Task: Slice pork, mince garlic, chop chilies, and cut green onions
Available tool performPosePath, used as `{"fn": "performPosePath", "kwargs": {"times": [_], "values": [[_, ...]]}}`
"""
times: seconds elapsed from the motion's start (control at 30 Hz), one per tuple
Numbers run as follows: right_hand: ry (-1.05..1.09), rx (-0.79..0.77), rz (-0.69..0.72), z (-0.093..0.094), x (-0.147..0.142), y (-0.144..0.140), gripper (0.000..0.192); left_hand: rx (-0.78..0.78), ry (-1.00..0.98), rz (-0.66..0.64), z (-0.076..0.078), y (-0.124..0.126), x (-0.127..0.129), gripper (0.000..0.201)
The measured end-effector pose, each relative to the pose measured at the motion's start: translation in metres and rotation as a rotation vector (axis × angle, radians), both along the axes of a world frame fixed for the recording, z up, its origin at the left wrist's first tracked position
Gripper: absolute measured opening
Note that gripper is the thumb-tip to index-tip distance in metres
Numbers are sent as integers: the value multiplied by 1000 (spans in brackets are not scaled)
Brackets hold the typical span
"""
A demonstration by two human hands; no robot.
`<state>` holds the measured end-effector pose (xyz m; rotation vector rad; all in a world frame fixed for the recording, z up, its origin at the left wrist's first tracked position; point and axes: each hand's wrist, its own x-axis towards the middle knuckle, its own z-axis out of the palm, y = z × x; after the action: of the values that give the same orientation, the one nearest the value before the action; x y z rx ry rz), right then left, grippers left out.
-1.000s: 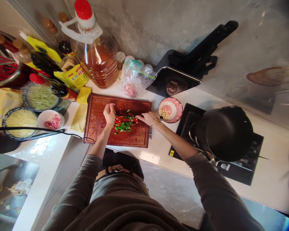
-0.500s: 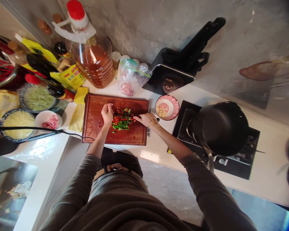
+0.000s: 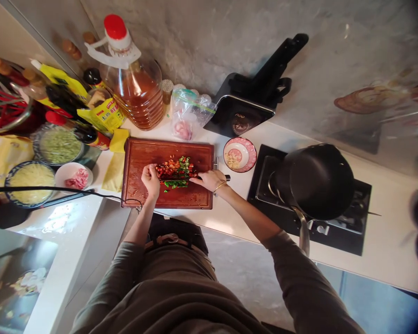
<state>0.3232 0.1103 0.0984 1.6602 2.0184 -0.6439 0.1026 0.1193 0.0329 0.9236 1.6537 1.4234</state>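
A reddish-brown wooden cutting board [image 3: 134, 157] lies on the counter before me, with chopped red and green chili peppers [image 3: 176, 167] heaped at its middle. My right hand [image 3: 211, 180] is closed round the black handle of a kitchen knife [image 3: 227, 178]. The blade shows as a thin dark line lying across the peppers, its edge towards the board. At the peppers' left side is my left hand [image 3: 151, 178], fingers curled together by the blade's far end. Whether those fingers grip the blade tip is hidden.
Right of the board are a pink-rimmed bowl with chopped pale bits [image 3: 250, 160] and a black pot [image 3: 320, 181] on a gas stove [image 3: 261, 197]. Behind stand an oil jug [image 3: 139, 93] and knife block [image 3: 242, 116]. Several filled bowls crowd the left; a black cable [image 3: 104, 195] crosses there.
Both hands and the knife have come nearer to my body across the peppers, the left hand also slightly leftward. The blade now shows over the heap. The view has shifted a little.
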Motion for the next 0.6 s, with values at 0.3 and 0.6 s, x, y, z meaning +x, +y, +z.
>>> {"fn": "performPosePath", "kwargs": {"times": [0.3,0.6], "values": [[-10,16,62,-21,3,9,79,-71,-8,-57,-16,3,-2,36],[31,20,100,-42,14,17,77,-84,92,-50,-11,-3,8,37]]}}
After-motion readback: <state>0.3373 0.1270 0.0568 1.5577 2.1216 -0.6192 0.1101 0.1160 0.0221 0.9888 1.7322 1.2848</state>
